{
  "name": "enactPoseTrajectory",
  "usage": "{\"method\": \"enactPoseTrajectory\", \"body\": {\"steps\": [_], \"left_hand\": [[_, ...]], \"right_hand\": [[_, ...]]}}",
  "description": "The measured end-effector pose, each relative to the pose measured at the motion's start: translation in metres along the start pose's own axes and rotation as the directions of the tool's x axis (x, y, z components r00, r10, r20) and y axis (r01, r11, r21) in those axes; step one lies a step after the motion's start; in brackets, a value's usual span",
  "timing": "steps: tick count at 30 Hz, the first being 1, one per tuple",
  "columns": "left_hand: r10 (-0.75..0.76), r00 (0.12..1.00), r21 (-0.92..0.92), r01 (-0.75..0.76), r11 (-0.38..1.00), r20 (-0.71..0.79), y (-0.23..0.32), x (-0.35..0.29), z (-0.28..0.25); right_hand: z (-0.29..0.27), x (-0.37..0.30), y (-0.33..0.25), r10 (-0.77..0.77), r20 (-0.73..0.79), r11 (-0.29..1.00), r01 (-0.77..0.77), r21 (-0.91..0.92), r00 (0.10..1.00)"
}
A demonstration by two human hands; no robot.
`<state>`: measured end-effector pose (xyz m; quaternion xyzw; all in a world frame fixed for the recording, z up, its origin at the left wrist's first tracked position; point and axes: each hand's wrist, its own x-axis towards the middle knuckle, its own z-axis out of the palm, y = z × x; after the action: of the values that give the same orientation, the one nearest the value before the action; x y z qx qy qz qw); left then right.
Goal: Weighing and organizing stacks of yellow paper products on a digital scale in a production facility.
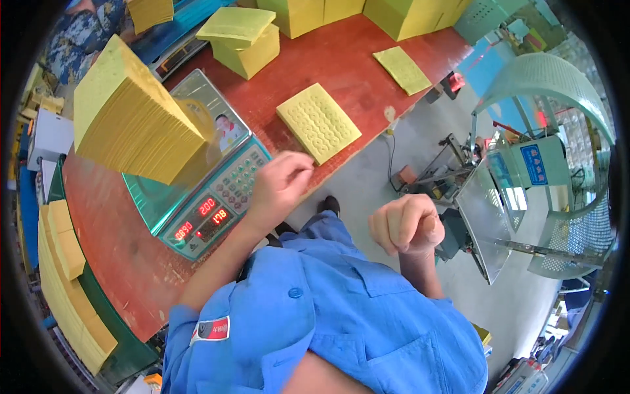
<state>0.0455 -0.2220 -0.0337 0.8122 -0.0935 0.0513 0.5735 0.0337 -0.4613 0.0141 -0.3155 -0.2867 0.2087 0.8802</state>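
Observation:
A short stack of yellow embossed paper sheets (319, 123) lies on the red table near its front edge. My left hand (283, 186) is beside the stack's near corner, fingers curled together with nothing seen in them; I cannot tell whether the fingertips touch the paper. My right hand (408, 224) hangs in front of my body, past the table edge, curled into a loose fist with no thing showing in it. To the left, a tall stack of yellow paper (141, 121) rests on the tray of a teal weighing scale (216, 230) with a lit red display.
Further yellow stacks (246, 56) stand along the table's far side, and a thin yellow pad (401, 70) lies near the right edge. A green machine with a perforated round guard (548, 79) stands to the right. More yellow paper (72, 295) lies at far left.

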Motion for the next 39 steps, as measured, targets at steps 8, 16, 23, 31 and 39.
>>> {"method": "enactPoseTrajectory", "body": {"steps": [8, 16, 23, 31, 39], "left_hand": [[0.194, 0.98, 0.52, -0.183, 0.834, 0.035, -0.028, 0.064, 0.08], [0.092, 0.995, 0.602, -0.087, 0.794, 0.023, -0.032, 0.084, 0.097], [0.051, 0.998, 0.728, -0.008, 0.686, -0.036, -0.017, 0.078, 0.109], [0.098, 0.994, 0.709, -0.034, 0.704, -0.049, -0.012, 0.074, 0.114], [0.229, 0.944, 0.68, -0.007, 0.734, -0.238, 0.02, 0.079, 0.108]], "right_hand": [[-0.071, -0.008, -0.007, 0.028, -0.29, 0.998, -0.012, 0.054, 0.957], [-0.146, -0.001, -0.043, 0.185, -0.334, 0.981, -0.153, 0.119, 0.924], [-0.195, 0.023, -0.061, 0.241, -0.35, 0.97, -0.22, 0.1, 0.905], [-0.215, 0.028, -0.061, 0.301, -0.345, 0.954, -0.282, 0.105, 0.889], [-0.21, 0.035, -0.041, 0.503, -0.324, 0.855, -0.515, 0.056, 0.801]]}}
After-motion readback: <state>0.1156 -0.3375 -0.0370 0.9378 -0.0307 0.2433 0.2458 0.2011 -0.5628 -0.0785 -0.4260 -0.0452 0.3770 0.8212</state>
